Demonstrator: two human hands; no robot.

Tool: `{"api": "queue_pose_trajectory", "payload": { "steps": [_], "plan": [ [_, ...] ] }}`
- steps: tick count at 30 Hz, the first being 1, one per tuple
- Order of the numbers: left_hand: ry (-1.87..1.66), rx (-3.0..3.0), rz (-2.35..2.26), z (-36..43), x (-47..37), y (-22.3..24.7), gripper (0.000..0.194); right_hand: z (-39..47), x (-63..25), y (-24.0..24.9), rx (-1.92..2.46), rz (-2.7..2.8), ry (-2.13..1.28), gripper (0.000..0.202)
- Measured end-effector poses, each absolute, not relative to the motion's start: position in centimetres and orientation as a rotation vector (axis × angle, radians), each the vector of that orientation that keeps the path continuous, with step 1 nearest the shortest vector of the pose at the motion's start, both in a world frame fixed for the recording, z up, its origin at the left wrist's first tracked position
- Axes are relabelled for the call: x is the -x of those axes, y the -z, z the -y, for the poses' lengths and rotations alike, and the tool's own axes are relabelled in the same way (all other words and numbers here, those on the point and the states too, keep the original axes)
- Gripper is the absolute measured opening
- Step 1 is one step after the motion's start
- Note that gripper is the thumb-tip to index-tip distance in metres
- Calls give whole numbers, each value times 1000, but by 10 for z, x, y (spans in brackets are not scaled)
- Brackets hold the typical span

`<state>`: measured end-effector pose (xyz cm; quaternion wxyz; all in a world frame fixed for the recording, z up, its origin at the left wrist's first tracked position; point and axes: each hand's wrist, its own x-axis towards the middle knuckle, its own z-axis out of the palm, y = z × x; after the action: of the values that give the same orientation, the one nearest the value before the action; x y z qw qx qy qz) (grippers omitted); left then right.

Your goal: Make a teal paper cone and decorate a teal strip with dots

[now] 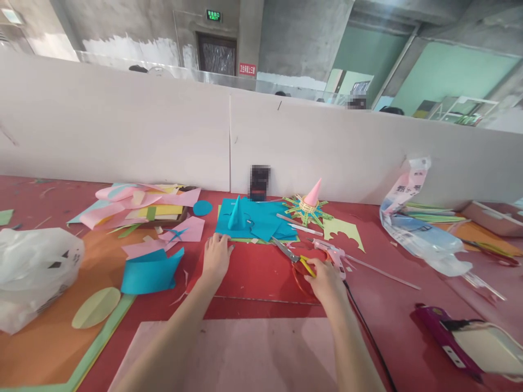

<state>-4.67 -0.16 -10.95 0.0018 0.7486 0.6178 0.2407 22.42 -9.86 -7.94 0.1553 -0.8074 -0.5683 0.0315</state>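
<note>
My right hand (324,280) is closed on the yellow handle of the scissors (293,255), whose blades point up and left toward the blue paper. My left hand (218,255) rests at the left edge of the red board (257,269), fingers slightly apart, with nothing visible in it. Just beyond it a blue paper cone (237,215) stands on blue sheets (267,218). A pink glue gun (333,255) lies beside my right hand. Behind it is a pink cone (312,193) on a woven green and yellow base.
Paper scraps fill a tray at the back left, near a blue paper band (149,272) and a plastic bag (36,272). A purple power strip (443,337) lies at the right. A white partition (163,136) closes off the back.
</note>
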Motion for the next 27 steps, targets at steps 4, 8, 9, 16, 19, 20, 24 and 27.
{"api": "queue_pose_trajectory", "payload": {
  "steps": [4, 8, 9, 16, 19, 20, 24, 27],
  "plan": [
    [-752, -2500, -1796, 8, 37, 106, 27, 79, -183, 73, 1898, 1832, -31, 31],
    [-699, -2637, -1547, 9, 25, 105, 30, 68, -157, 89, 1796, 1844, 4, 26],
    [-692, -2658, -1484, 9, 21, 105, 32, 67, -157, 93, 1798, 1853, 3, 27],
    [-592, -2678, -1324, -8, -16, 100, 32, 70, -175, 99, 1912, 1749, -35, 46],
    [-602, -2649, -1340, -16, -30, 103, 30, 70, -175, 97, 1941, 1740, -66, 54],
    [-608, -2636, -1349, -17, -33, 105, 30, 70, -174, 97, 1947, 1733, -65, 56],
    [-635, -2567, -1368, -20, -35, 108, 31, 68, -174, 101, 1954, 1705, -35, 57],
    [-665, -2515, -1349, -21, -32, 106, 33, 67, -177, 101, 1962, 1684, -6, 55]
  ]
}}
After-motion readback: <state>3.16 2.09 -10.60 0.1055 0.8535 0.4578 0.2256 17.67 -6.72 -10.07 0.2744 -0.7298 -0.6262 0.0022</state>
